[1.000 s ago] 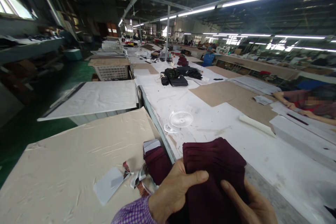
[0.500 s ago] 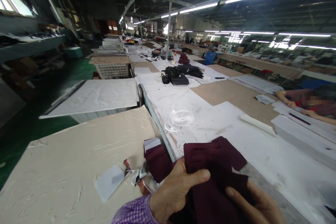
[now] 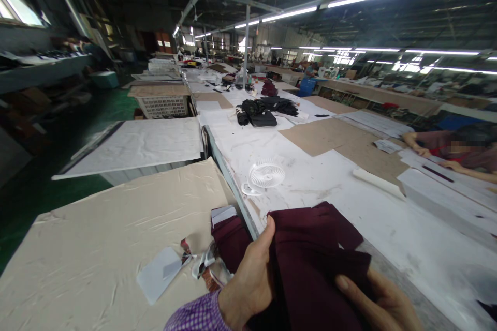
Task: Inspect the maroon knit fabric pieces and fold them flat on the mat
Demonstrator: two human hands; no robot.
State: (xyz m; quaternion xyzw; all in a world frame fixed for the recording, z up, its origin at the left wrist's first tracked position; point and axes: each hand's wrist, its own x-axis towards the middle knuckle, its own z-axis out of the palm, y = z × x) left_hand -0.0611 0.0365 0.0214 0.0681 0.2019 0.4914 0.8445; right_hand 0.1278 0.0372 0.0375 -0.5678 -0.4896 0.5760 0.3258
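Observation:
Between my hands is a bundle of dark maroon fabric pieces, held over the near edge of the white table. My left hand grips its left side, thumb pointing up along the edge and the fingers hidden behind the cloth. On the right, my right hand pinches the lower right part, with its thumb in front and fingers beneath. Another maroon fabric stack, topped by a pale piece, lies on the beige-covered surface left of my left hand. Beside that stack are fabric scraps and a pale card.
A small white fan lies on the white table. Farther back sit dark folded fabrics and brown paper. A paper roll lies to the right, near another person's arms. Left stands the beige-covered surface.
My left thumb has lifted from across the cloth's front to its upper left edge. The upper fabric now lies flatter and smoother. My right hand keeps its hold.

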